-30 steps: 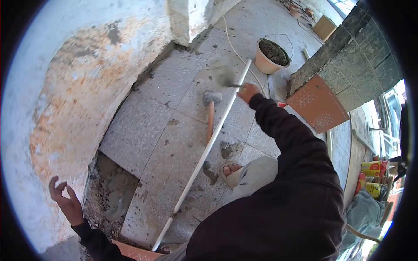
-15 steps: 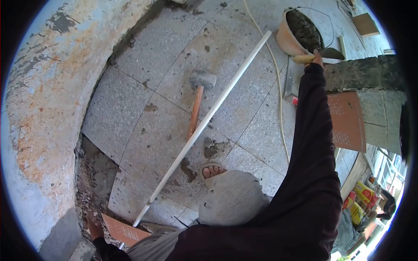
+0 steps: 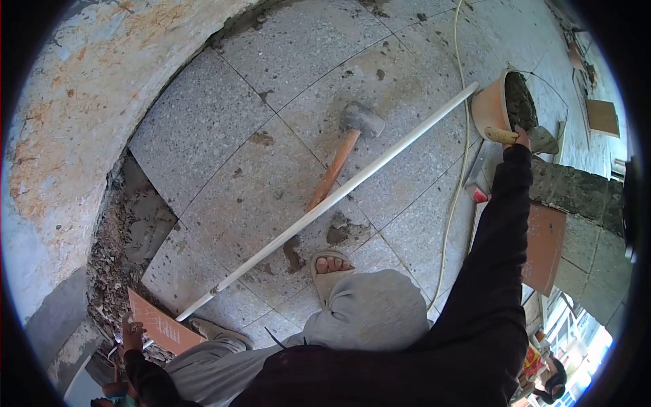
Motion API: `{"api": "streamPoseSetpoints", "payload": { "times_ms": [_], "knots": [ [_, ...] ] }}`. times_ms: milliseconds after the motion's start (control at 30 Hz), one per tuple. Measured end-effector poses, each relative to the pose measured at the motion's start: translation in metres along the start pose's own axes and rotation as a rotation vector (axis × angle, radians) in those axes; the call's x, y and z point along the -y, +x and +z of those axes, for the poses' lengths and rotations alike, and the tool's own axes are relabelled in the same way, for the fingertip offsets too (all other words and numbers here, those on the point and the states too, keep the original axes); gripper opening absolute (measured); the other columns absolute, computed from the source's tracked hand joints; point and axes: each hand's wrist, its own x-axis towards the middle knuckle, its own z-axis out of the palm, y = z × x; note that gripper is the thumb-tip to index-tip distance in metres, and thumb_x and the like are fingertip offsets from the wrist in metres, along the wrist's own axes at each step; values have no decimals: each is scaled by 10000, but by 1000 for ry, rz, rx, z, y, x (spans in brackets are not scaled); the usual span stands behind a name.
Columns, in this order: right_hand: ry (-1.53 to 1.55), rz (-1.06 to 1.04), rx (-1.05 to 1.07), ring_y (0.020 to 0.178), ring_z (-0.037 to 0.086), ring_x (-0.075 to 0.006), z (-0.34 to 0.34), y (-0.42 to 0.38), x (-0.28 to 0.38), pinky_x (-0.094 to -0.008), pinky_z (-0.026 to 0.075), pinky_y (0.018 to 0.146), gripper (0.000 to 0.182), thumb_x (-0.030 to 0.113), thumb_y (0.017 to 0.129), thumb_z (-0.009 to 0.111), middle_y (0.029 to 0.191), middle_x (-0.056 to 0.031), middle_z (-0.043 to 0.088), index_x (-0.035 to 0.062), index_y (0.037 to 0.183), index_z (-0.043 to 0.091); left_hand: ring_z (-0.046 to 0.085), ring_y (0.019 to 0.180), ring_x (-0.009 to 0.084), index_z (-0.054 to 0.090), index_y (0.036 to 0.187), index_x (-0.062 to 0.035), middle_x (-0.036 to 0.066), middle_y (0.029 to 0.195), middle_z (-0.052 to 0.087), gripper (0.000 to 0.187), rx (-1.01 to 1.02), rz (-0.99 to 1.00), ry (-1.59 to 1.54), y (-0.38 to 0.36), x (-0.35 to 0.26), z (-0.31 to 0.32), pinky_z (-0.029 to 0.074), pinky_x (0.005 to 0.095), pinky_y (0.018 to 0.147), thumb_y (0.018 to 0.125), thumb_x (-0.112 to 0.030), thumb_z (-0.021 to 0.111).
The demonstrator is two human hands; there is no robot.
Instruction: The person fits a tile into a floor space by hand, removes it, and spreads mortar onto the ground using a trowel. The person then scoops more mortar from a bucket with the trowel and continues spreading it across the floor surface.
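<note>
The right hand [image 3: 522, 138] is closed around the handle of a trowel [image 3: 544, 140], at the near side of a bucket [image 3: 489, 110] containing mortar [image 3: 518, 100]. The left hand [image 3: 132, 334] is at the edge of a terracotta tile [image 3: 165, 325]; whether it grips the tile cannot be determined. Between the hands, a white rod [image 3: 352, 182] and a mallet [image 3: 337, 163] lie on the tiled floor [image 3: 230, 146].
</note>
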Motion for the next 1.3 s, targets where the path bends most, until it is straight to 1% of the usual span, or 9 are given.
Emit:
{"api": "streamPoseSetpoints", "payload": {
  "times_ms": [333, 533, 767, 967, 1100, 1167, 1200, 1267, 1300],
  "knots": [
    [85, 1, -105, 706, 562, -248, 20, -223, -85, -348, 493, 632, 174, 87, 729, 570, 814, -108, 545, 3, 867, 505, 513, 843, 235, 361, 1202, -94, 137, 981, 496, 530, 122, 392, 361, 30, -72, 2, 420, 324, 731, 685, -3, 439],
    [170, -19, -206, 634, 552, -218, 65, -332, -124, -326, 498, 588, 141, 44, 694, 600, 744, -95, 529, -15, 773, 499, 472, 944, 329, 357, 1175, -12, 203, 1056, 465, 476, 124, 860, 630, 80, -95, -2, 380, 364, 814, 705, -20, 437],
    [355, 42, -122, 740, 542, -248, 53, -408, -169, -376, 517, 638, 351, 6, 709, 554, 911, -118, 483, 52, 1017, 391, 453, 1001, 327, 346, 1189, -33, 185, 1131, 435, 484, 177, 1166, 527, 86, -106, 10, 364, 366, 851, 717, 14, 444],
    [193, -38, -122, 802, 532, -250, 55, -527, -195, -376, 493, 728, 252, 43, 748, 534, 918, -106, 485, -5, 967, 421, 417, 1049, 340, 377, 1155, -31, 174, 1133, 439, 452, 345, 1423, 263, 77, -119, 25, 347, 366, 871, 712, 21, 455],
    [194, 167, -216, 703, 538, -257, 35, -585, -197, -409, 519, 605, 291, 24, 735, 540, 890, -146, 480, 17, 984, 389, 431, 1023, 339, 377, 1150, -36, 179, 1105, 454, 448, 418, 1572, 246, 76, -106, 44, 364, 373, 847, 713, 8, 466],
    [-166, 297, -78, 600, 539, -257, 12, -596, -183, -394, 494, 494, 274, 61, 742, 550, 706, -135, 497, -18, 946, 385, 449, 985, 348, 379, 1147, -39, 189, 1077, 463, 445, 476, 1607, 269, 75, -97, 54, 382, 389, 812, 713, -7, 470],
    [-625, 261, -111, 533, 532, -228, 25, -616, -158, -355, 449, 426, 222, 122, 737, 572, 574, -108, 488, -16, 842, 433, 459, 964, 354, 382, 1144, -41, 195, 1062, 468, 441, 472, 1633, 262, 78, -89, 61, 392, 398, 792, 713, -15, 471],
    [-1466, 29, -148, 631, 568, -299, 4, -617, -134, -393, 460, 587, 288, 267, 691, 597, 691, -169, 567, -6, 743, 522, 474, 929, 357, 383, 1143, -55, 202, 1038, 472, 443, 451, 1701, 265, 76, -75, 70, 403, 410, 763, 709, -23, 471],
    [-1872, -201, -50, 752, 564, -349, -6, -617, -120, -397, 445, 709, 336, 301, 688, 588, 820, -191, 575, 13, 854, 540, 474, 929, 357, 383, 1143, -55, 202, 1038, 472, 443, 426, 1708, 261, 73, -69, 69, 403, 410, 763, 709, -23, 471]
  ]
}}
